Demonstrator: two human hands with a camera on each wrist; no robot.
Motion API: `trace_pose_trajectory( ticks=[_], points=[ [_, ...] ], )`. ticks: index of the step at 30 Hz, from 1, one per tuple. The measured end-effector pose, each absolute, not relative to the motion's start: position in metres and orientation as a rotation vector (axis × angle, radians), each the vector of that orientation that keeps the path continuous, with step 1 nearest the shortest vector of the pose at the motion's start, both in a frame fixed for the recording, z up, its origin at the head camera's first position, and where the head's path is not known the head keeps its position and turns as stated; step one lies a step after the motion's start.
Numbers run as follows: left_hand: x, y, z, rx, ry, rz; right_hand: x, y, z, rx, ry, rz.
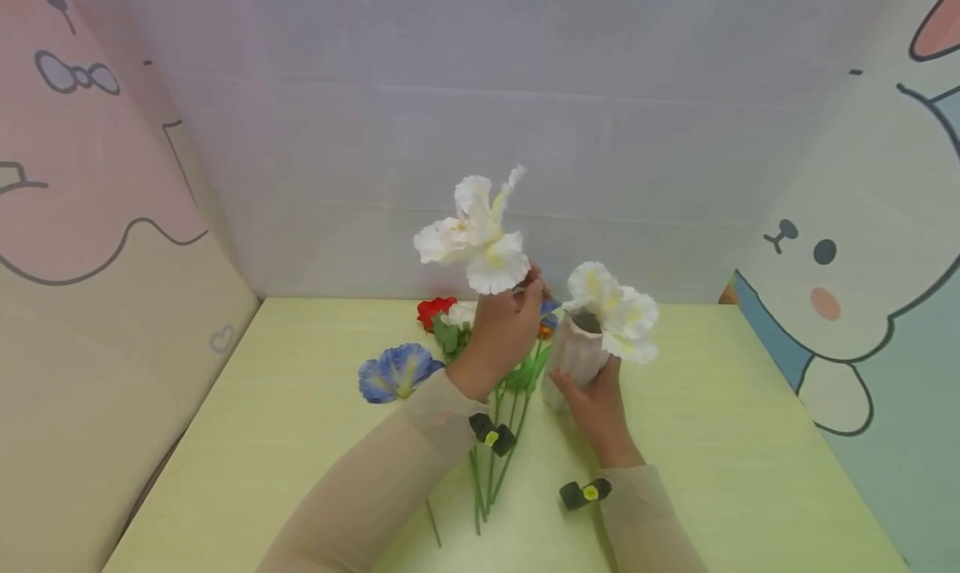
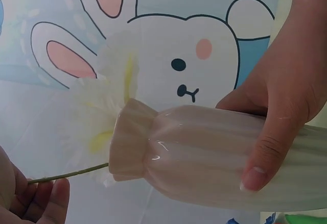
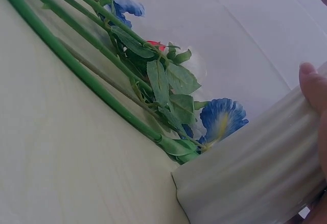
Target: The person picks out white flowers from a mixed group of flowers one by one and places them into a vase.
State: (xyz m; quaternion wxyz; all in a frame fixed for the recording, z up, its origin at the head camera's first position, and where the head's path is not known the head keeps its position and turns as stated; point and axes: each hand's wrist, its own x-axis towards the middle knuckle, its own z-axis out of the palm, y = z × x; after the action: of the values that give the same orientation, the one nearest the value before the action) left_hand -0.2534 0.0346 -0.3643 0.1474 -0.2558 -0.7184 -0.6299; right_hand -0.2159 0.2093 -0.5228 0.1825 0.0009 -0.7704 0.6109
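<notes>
My left hand [image 1: 501, 331] pinches the thin green stem [image 2: 76, 173] of a white flower [image 1: 480, 236]. The bloom stands above my fingers, and the stem's other end reaches the mouth of a pale ribbed vase [image 1: 573, 361]. My right hand [image 1: 596, 406] grips the vase low on its body, thumb across the front in the left wrist view. A second white flower [image 1: 630, 319] leans out over the vase's right rim. The part of its stem inside the vase is hidden.
Left of the vase lie several flowers on the table [image 1: 285, 440]: a blue flower [image 1: 397, 373], a red flower [image 1: 435, 313] and another blue flower [image 3: 222, 119], with leaves and long green stems [image 3: 76, 66]. A pale back wall [image 1: 480, 98] and cartoon-printed side panels surround the table.
</notes>
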Motion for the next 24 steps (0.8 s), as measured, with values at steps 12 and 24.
trace_pose_trajectory(
  ticks=[12, 24],
  points=[
    [-0.258, 0.039, -0.359, -0.713, -2.241, -1.713, -0.216, 0.210, -0.523, -0.030, -2.161, 1.753],
    [-0.263, 0.037, -0.344, -0.773, -2.366, -1.591, -0.219, 0.210, -0.526, 0.023, -2.217, 1.594]
  ],
)
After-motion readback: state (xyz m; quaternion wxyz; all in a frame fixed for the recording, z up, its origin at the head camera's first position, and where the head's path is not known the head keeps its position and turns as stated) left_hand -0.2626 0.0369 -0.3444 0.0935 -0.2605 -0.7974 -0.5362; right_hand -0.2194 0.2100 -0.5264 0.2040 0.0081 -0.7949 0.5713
